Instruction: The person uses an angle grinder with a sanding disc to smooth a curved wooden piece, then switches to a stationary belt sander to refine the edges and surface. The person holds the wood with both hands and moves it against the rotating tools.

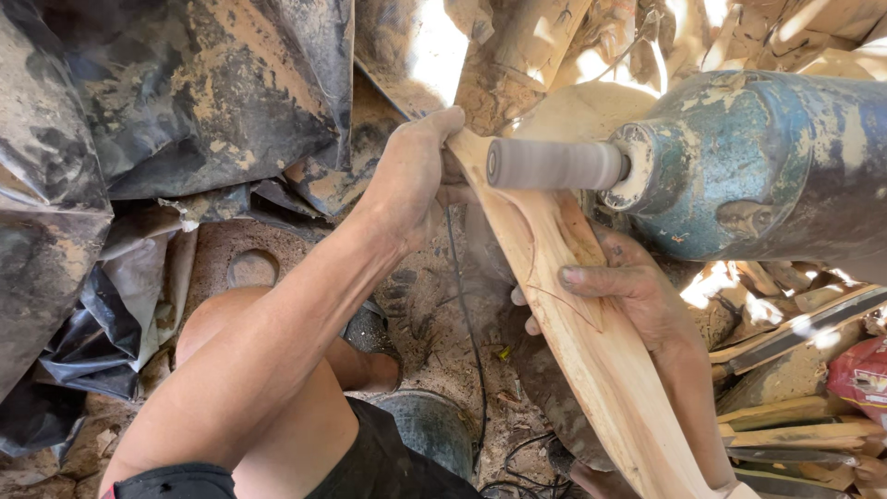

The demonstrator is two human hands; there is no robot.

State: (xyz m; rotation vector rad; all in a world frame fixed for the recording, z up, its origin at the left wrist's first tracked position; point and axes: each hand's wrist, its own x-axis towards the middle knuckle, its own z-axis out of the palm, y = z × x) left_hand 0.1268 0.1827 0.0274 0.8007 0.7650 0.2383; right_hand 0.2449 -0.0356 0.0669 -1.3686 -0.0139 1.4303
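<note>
- Carved wooden blank (591, 360): one long, pale piece running from top centre down to the lower right, pressed against the sanding drum (552, 164).
- Left hand (413, 176) is clenched around the blank's upper end, just left of the drum.
- Right hand (637, 294) grips the blank's middle, thumb lying across its face, fingers wrapped beneath.
- One grey cylindrical drum sticks out from one dusty blue motor housing (767, 166) at right.
- One red printed package (861, 374) sits at the right edge; its shape is mostly cut off.
- Black plastic sheeting (166, 102) covers the upper left.
- Several wood offcuts (795, 434), perhaps five, lie stacked at lower right.
</note>
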